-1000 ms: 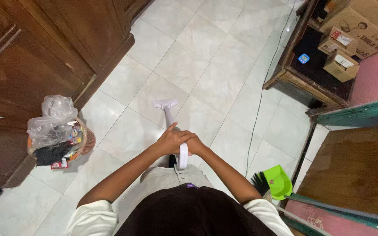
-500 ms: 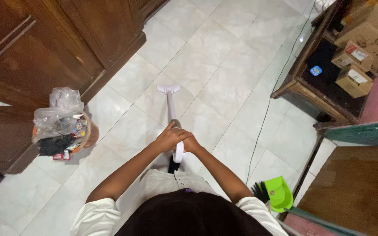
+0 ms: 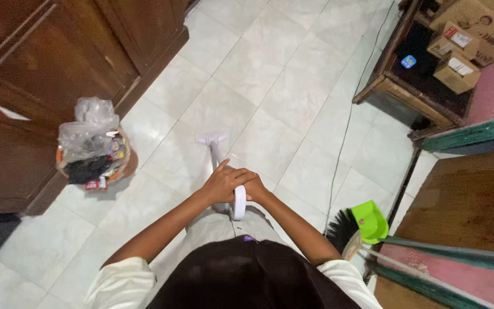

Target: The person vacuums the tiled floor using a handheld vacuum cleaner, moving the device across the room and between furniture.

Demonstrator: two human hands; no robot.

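Head view: slim white vacuum (image 3: 218, 157) gripped by both hands (image 3: 236, 184).

Home, tiled floor (image 3: 270, 86), wooden wardrobe (image 3: 58, 63), rubbish basket (image 3: 95, 157)

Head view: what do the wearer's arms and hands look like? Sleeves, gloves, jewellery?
Both hands are bare, the left hand and the right hand: no gloves, and no rings, watch or bracelets visible. The forearms are uncovered. Short white sleeves end near the elbows on both sides. No markings show on the sleeves.
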